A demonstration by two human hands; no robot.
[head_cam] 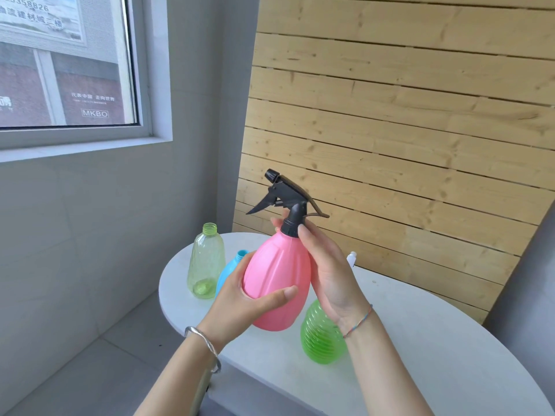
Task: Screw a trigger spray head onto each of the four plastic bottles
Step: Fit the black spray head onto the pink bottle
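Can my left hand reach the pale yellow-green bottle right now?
Probably, once freed: the left hand grips the pink bottle; the pale yellow-green bottle stands uncovered just left of it.

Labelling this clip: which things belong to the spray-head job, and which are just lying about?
Job: pink bottle, black spray head, pale green bottle, blue bottle, ribbed green bottle, left hand, right hand.
Lying about: table, window, wooden wall, small white thing behind the right hand, unclear.
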